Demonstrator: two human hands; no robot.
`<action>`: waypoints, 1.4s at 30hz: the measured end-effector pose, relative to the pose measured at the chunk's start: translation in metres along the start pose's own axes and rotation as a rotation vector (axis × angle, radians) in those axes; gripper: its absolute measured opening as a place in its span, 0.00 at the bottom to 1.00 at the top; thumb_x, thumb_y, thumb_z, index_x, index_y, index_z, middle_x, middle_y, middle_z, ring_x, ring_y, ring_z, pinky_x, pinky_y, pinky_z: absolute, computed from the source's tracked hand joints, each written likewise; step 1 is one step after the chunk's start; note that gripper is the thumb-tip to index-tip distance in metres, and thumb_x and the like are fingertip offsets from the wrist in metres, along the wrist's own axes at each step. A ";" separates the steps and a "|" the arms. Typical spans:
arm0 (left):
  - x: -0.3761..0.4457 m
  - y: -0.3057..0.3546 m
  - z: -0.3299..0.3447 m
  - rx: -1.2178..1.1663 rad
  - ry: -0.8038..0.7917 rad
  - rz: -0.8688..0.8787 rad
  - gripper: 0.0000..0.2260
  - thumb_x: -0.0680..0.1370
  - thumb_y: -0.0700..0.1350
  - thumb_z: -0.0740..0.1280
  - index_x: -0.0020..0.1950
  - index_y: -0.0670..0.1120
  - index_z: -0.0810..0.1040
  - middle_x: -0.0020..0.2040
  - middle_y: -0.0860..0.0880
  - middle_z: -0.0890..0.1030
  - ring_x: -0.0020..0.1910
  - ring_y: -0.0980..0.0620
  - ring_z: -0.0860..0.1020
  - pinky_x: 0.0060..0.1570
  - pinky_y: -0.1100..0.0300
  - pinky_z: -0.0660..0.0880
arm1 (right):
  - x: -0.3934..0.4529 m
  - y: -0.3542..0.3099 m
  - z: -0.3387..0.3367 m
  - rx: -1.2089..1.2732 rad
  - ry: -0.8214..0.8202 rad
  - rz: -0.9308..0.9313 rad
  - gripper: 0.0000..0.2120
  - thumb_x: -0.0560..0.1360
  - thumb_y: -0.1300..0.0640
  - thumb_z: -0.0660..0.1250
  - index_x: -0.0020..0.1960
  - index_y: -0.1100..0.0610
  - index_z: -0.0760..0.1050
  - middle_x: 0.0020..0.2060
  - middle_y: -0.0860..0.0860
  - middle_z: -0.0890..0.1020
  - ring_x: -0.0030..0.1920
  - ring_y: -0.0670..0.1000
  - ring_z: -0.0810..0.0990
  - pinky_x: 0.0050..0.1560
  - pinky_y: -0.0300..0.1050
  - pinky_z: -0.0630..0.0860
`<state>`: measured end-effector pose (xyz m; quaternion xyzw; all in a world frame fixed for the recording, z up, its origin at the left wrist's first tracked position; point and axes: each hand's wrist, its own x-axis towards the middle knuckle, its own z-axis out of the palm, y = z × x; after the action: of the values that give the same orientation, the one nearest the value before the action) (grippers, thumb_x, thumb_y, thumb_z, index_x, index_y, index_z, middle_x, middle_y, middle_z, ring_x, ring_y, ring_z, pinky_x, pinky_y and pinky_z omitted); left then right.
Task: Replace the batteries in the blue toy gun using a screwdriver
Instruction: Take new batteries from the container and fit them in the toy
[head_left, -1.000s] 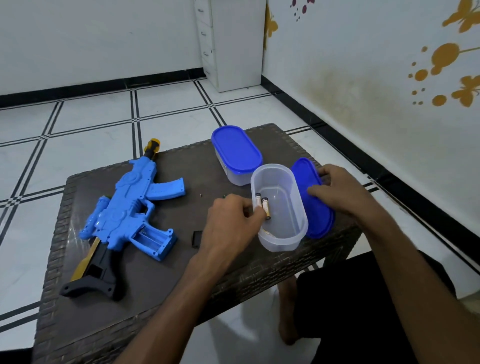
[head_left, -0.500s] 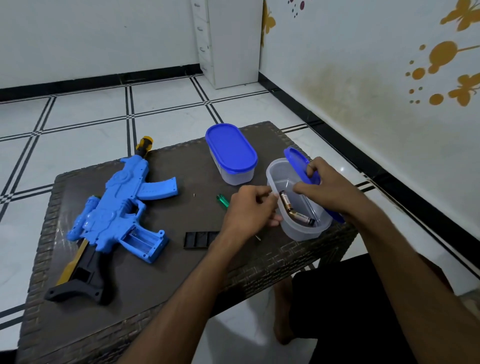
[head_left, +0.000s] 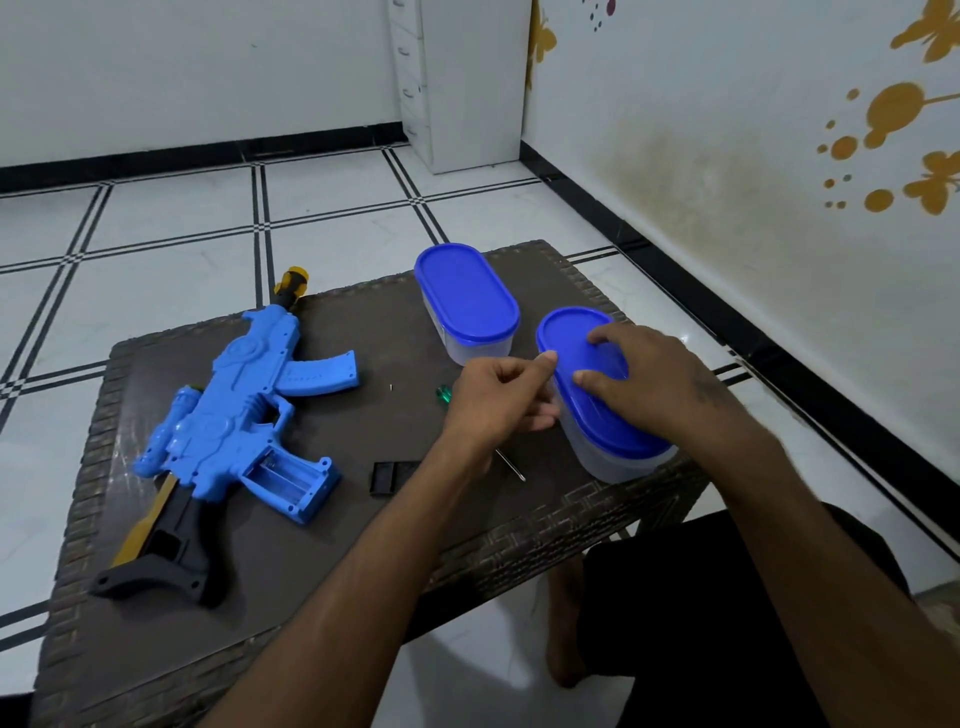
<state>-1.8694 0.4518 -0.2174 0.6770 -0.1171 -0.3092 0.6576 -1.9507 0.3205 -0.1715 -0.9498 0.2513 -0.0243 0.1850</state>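
My right hand (head_left: 641, 379) presses the lid (head_left: 597, 384) flat on the box (head_left: 618, 462). My left hand (head_left: 501, 402) curls against its side. The gun (head_left: 244, 410) lies at nine o'clock, battery slot open and empty. New batteries and cover (head_left: 387, 478) are still to do.

No legible text or labels anywhere.
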 end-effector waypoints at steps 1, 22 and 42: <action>0.002 0.002 0.001 0.007 0.022 0.027 0.14 0.78 0.50 0.68 0.53 0.40 0.82 0.45 0.39 0.84 0.38 0.49 0.83 0.42 0.57 0.82 | -0.001 0.002 -0.002 0.010 -0.020 -0.003 0.25 0.78 0.46 0.66 0.72 0.51 0.67 0.70 0.52 0.70 0.68 0.54 0.70 0.64 0.49 0.68; 0.018 0.006 0.015 -0.223 0.107 -0.172 0.13 0.73 0.38 0.74 0.56 0.42 0.80 0.50 0.42 0.84 0.38 0.52 0.80 0.42 0.58 0.82 | 0.068 0.020 -0.021 0.576 -0.190 0.237 0.19 0.78 0.47 0.66 0.58 0.63 0.79 0.45 0.59 0.81 0.41 0.52 0.78 0.38 0.44 0.76; -0.044 -0.016 0.031 -0.105 -0.101 -0.196 0.20 0.70 0.47 0.77 0.52 0.44 0.69 0.45 0.42 0.79 0.31 0.52 0.79 0.34 0.59 0.81 | 0.001 0.056 -0.013 0.594 -0.242 0.239 0.20 0.76 0.42 0.66 0.53 0.60 0.77 0.39 0.53 0.80 0.37 0.51 0.77 0.38 0.45 0.73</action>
<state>-1.9255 0.4528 -0.2189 0.6335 -0.0670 -0.4114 0.6519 -1.9777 0.2706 -0.1802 -0.8142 0.3188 0.0383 0.4837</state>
